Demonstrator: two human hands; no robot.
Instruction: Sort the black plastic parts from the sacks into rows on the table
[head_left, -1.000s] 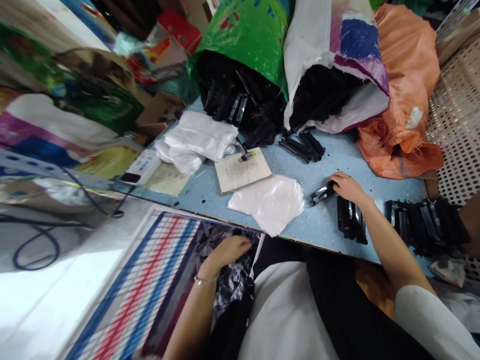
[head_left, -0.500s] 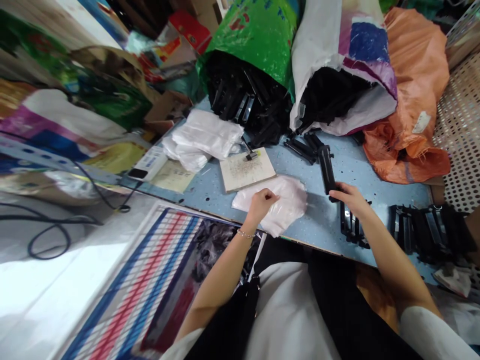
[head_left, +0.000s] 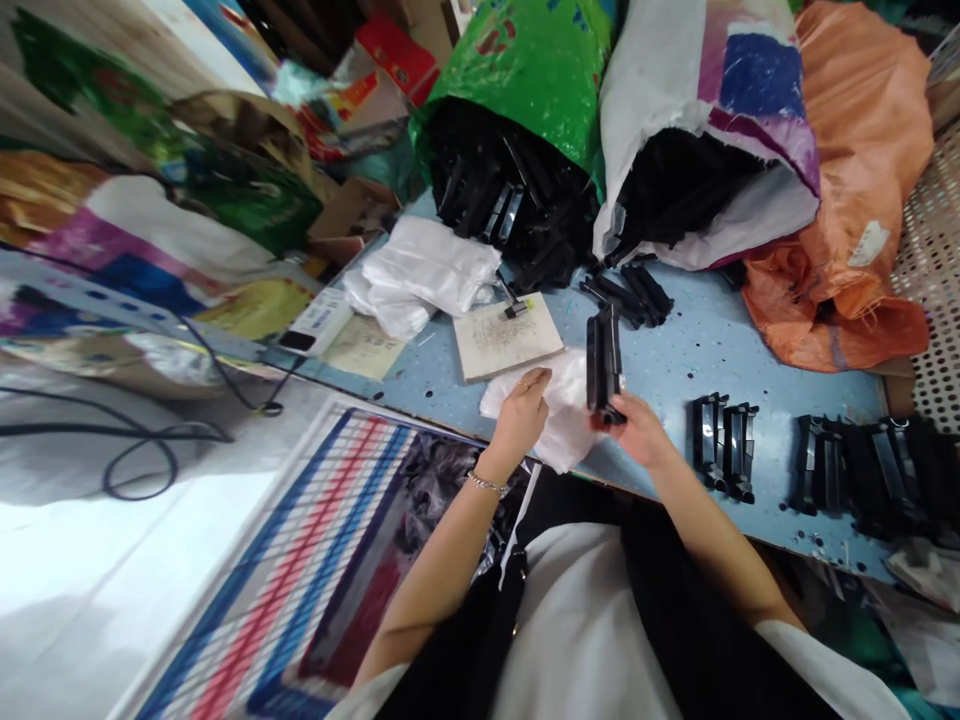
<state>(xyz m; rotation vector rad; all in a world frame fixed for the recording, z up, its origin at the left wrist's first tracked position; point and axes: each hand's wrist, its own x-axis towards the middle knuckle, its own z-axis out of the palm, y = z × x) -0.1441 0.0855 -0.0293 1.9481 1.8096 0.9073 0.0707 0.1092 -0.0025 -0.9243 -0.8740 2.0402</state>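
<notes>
My right hand [head_left: 634, 428] grips a long black plastic part [head_left: 602, 360] by its near end, holding it over the blue table [head_left: 675, 350]. My left hand [head_left: 521, 410] pinches the edge of a thin clear plastic bag [head_left: 564, 415] that lies flat on the table's front edge, right beside the black part. A bracelet sits on my left wrist. More black parts stand in rows [head_left: 724, 445] to the right of my right hand.
A green sack [head_left: 525, 110] and a white sack [head_left: 697, 130] full of black parts lie open at the back. An orange bag [head_left: 847, 200] is at the right. A small board [head_left: 506, 340], folded bags [head_left: 427, 270] and a striped sack [head_left: 300, 590] by my knees are close.
My left hand rose from the striped sack to the clear bag and took hold of it. My right hand lifted a black part and carried it left to the bag.
</notes>
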